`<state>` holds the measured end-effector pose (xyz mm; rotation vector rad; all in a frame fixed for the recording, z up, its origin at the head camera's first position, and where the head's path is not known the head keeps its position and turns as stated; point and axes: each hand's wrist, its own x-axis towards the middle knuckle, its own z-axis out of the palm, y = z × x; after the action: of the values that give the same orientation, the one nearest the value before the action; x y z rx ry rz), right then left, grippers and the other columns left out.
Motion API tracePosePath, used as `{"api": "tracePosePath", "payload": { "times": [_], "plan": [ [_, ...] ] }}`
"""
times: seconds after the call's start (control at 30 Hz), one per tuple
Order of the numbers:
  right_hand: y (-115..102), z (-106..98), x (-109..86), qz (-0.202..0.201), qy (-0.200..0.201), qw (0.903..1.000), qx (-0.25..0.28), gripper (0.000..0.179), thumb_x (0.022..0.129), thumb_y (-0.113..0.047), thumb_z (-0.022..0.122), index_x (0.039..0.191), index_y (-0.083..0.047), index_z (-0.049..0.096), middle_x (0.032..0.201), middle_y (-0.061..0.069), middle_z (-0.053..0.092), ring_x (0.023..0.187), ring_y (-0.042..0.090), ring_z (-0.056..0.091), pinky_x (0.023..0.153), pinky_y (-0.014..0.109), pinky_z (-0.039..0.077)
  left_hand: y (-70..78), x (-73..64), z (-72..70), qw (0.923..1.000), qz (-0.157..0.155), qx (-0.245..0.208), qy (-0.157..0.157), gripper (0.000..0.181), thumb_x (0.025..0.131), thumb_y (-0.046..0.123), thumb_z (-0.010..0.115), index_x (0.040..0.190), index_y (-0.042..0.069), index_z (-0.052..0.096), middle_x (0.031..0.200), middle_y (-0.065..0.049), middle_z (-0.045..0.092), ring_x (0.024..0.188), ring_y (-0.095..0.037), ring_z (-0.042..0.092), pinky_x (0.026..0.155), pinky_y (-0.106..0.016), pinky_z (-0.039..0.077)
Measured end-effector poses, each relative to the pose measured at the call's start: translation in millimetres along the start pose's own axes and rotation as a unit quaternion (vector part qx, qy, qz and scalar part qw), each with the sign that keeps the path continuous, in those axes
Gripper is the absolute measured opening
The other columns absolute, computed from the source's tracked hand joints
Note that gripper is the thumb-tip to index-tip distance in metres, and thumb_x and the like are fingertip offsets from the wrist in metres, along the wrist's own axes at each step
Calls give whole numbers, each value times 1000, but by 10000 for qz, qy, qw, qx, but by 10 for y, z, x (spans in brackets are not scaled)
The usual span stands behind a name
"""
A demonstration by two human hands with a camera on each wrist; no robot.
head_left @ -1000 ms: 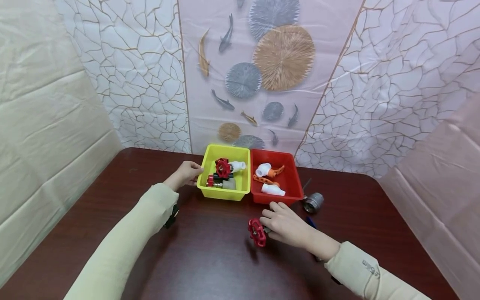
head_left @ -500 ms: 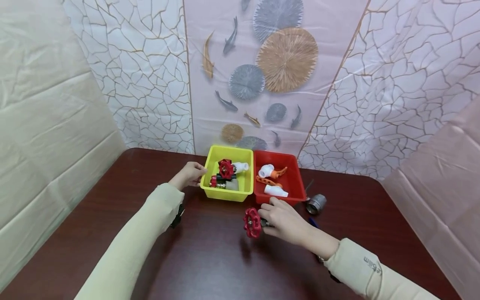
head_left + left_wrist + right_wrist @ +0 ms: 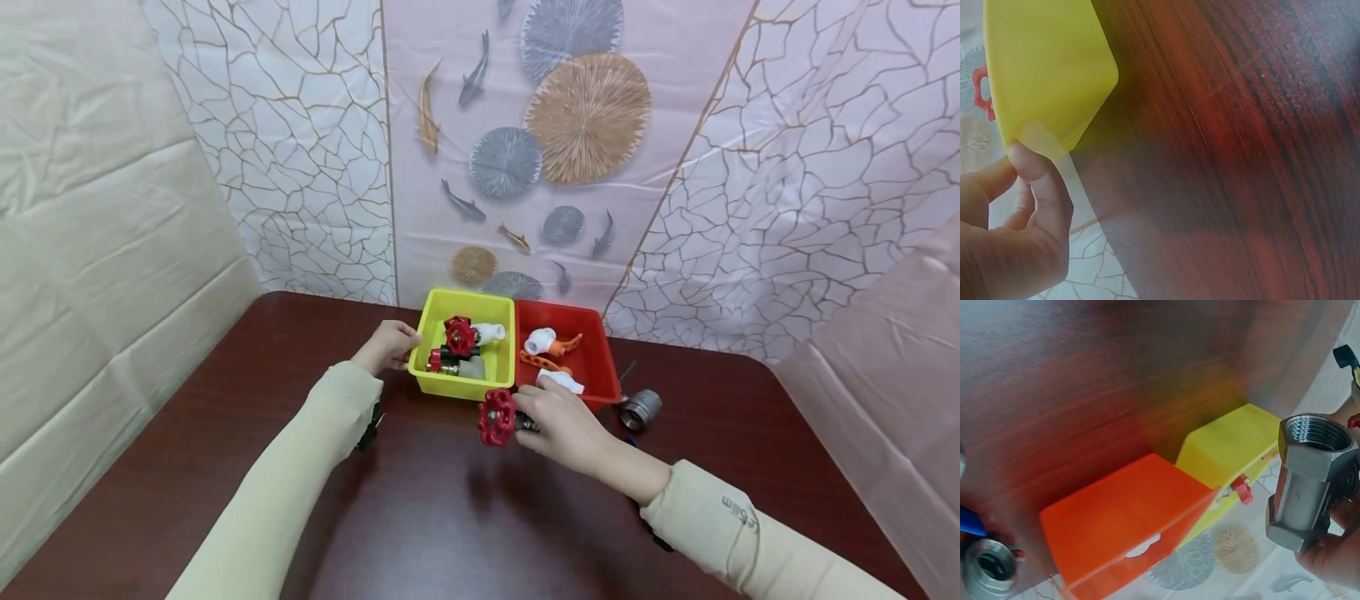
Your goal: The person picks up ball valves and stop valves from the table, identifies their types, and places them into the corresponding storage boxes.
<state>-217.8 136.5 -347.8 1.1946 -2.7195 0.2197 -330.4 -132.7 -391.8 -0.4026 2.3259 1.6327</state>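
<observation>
Centrally, a metal valve point(image 3: 1300, 503) with a red wheel point(image 3: 492, 415) is gripped in the curled fingers and thumb of the right hand point(image 3: 566, 427). It is held above the dark wooden table point(image 3: 450, 533), just in front of the yellow bin point(image 3: 453, 386) and the red bin point(image 3: 587, 360), which are set side by side. In the right wrist view, a threaded opening is shown at one end of the valve's body. The left rim of the yellow bin is pinched between thumb and fingers of the left hand point(image 3: 390, 343). Within this bin, a red-wheeled valve point(image 3: 460, 335) is seen beside a white fitting point(image 3: 491, 333), with other pipe parts placed in front. In the red bin, a white valve point(image 3: 540, 341) with an orange handle point(image 3: 567, 343), a second orange handle point(image 3: 543, 362) and a white piece point(image 3: 564, 381), partly covered by the right hand, are contained. To the right, a grey metal fitting point(image 3: 642, 408) is laid on the table.
</observation>
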Motion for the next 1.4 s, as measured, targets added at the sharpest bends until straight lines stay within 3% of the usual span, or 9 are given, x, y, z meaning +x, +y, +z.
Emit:
{"api": "tracePosePath", "payload": {
  "times": [0.3,0.57,0.77,1.0,1.23,1.4],
  "plan": [
    [-30,-101,291,145,342,9982,463,16,77,-20,77,85,-12,66,75,-3,64,70,11,48,71,29,40,11,18,-33,9980,-363,-518,-95,23,95,15,56,113,1,55,90,-5,56,62,-12,52,58,-23,50],
    [43,-180,604,610,279,9946,791,18,77,-23,76,71,-13,62,61,-3,58,63,13,48,57,26,34,-121,164,-123,9897,-883,-1013,-497,44,93,22,59,132,4,52,86,-1,57,67,-8,55,63,-17,52],
    [121,-211,793,930,126,9909,969,20,78,-24,76,69,-12,62,59,-2,58,61,12,50,53,24,37,-151,194,-131,9899,-889,-968,-535,44,93,24,60,132,5,53,83,0,56,66,-7,55,79,-21,54],
    [201,-232,1013,1413,-13,9838,1107,23,81,-24,73,69,-11,59,57,0,52,54,12,43,51,24,33,-122,191,-126,9882,-883,-1138,-527,43,92,23,60,131,5,54,81,0,57,65,-8,55,60,-16,52],
    [279,-164,1192,2077,134,9675,1433,21,83,-25,69,72,-9,62,62,3,57,54,14,48,48,23,37,-122,195,-124,9863,-896,-1228,-640,43,94,24,57,133,6,51,80,1,58,63,-6,55,58,-15,50],
    [319,-66,1274,2288,250,9606,1560,30,84,-28,68,64,-10,56,54,0,46,51,13,42,47,23,33,-112,201,-110,9854,-911,-1288,-642,43,95,23,56,133,6,51,80,1,58,62,-6,55,57,-15,49]
  ]
}}
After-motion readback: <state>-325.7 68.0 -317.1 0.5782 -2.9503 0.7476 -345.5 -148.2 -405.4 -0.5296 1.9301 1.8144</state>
